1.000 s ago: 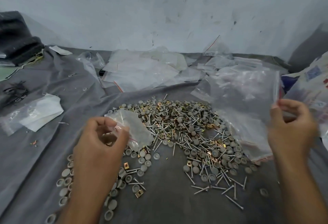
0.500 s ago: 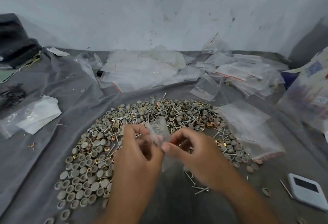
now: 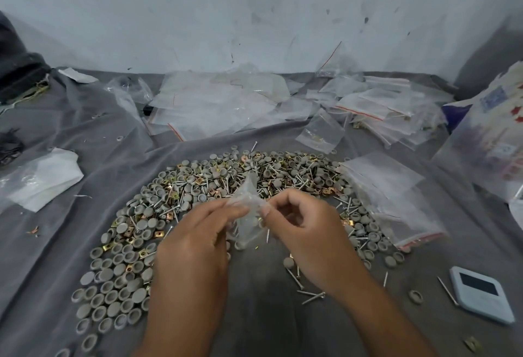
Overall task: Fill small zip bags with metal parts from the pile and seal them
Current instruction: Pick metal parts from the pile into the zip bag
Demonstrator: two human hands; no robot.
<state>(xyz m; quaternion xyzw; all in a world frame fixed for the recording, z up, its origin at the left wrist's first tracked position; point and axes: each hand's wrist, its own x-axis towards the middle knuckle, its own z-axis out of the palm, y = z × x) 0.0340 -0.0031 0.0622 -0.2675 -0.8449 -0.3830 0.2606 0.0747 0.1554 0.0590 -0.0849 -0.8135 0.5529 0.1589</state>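
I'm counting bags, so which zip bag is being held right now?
The small clear bag over the pile's near edge: left hand and right hand both pinch it. All other bags lie on the cloth.

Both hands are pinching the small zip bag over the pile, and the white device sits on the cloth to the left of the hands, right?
Not quite. The head view shows both the left hand and right hand pinching the zip bag over the pile, but the white device lies on the cloth to their right, not left.
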